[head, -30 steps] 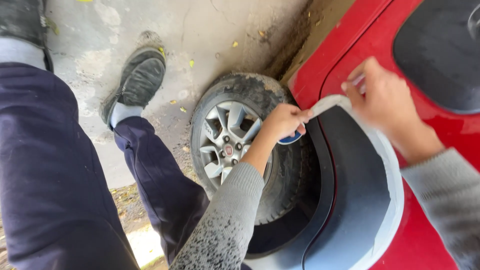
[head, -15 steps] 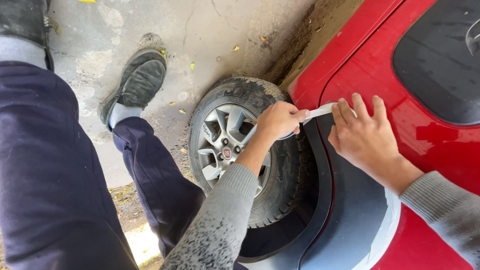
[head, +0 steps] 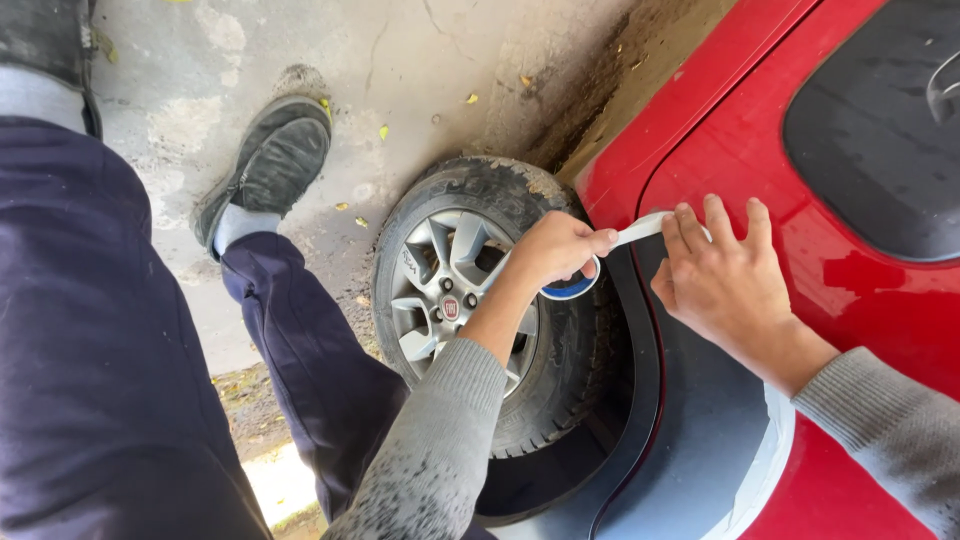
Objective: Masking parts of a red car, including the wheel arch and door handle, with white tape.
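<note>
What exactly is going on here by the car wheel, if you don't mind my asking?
A person is laying pale masking tape along the dark wheel-arch trim of a red car. The left hand holds the tape roll over the tyre, with a strip running across to the right hand, whose fingers rest flat on the tape at the arch's edge. More tape already lines the arch lower down.

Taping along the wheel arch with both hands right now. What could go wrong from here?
The tape strip is stretched between the left hand and right hand; it might twist or crease. The tape roll hangs over the dirty tire, so it may pick up grit. Tape could wander off the arch edge.
</note>
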